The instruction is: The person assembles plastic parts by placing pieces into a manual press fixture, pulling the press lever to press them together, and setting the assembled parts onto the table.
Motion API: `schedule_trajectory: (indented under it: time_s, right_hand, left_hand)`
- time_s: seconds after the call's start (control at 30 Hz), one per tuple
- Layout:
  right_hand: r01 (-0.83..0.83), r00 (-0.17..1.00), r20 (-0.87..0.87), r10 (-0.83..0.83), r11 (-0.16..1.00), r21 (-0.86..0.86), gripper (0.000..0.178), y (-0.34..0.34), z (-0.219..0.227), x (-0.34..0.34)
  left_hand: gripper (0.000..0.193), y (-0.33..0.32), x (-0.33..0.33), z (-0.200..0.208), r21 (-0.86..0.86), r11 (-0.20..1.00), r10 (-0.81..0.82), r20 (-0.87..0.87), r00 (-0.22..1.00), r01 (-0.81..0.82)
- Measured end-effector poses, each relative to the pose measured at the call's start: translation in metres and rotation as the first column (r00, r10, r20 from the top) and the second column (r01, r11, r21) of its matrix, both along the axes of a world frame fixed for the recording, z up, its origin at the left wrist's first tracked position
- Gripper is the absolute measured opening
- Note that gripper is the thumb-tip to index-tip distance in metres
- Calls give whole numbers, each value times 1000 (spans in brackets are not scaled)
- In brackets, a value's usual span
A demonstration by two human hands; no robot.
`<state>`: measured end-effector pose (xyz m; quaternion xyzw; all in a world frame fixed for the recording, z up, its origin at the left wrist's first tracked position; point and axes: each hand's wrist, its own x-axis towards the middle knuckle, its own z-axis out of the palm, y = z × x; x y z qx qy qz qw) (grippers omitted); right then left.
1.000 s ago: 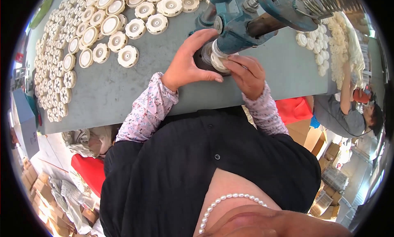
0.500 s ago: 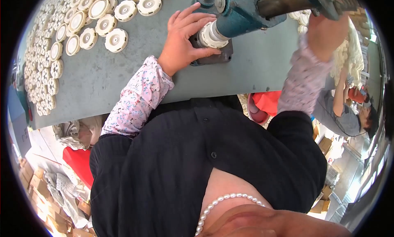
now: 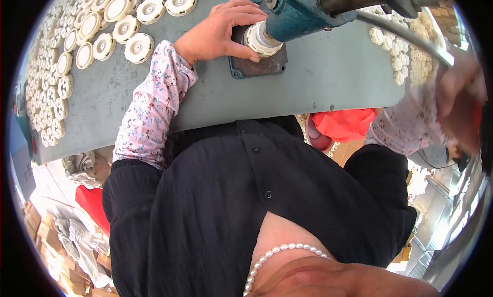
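Observation:
A teal hand press [image 3: 298, 14] stands on the table, its ram down over a white round plastic part [image 3: 261, 42] on the dark metal base [image 3: 257, 68]. My left hand [image 3: 223, 32] curves round that part, thumb at the near side and fingers at the far side. From the press a metal lever [image 3: 405, 37] slants down to the right. At its outer end is my right hand [image 3: 462, 99], closed round it and smeared by motion, the grip itself mostly hidden.
Many white round plastic parts [image 3: 138, 48] lie across the left of the grey table [image 3: 200, 101]. Smaller white pieces [image 3: 395, 53] are grouped at its right. Beyond the near edge are a red cloth or bag [image 3: 344, 123] and a pinkish tub [image 3: 318, 135]. Cartons [image 3: 56, 245] stand low at the left.
My right hand has swung outward and down to the right, with the lever now visible out to it. My left hand stays at the white part, its fingers more curled.

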<state>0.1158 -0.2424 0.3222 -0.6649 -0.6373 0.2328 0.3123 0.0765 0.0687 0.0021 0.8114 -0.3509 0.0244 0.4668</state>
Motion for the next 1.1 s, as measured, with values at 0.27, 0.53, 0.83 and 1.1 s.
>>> schedule_trajectory:
  time_s: [0.27, 0.53, 0.83, 1.1]
  right_hand:
    - [45, 979, 191, 65, 854, -519, 42, 4, -91, -108]
    - [511, 595, 616, -516, 835, 206, 43, 10, -289, -126]
    - [682, 629, -754, -189, 600, 419, 41, 0, -79, -67]
    - [986, 46, 225, -973, 80, 145, 78, -85, -259, 207]
  left_hand:
    - [77, -1, 0, 8, 89, 995, -49, 2, 999, 48]
    - [84, -17, -23, -10, 5, 981, 195, -11, 981, -195]
    - [52, 0, -18, 29, -179, 979, 23, -379, 925, -98]
    - [81, 19, -20, 4, 179, 708, 591, 381, 712, -683]
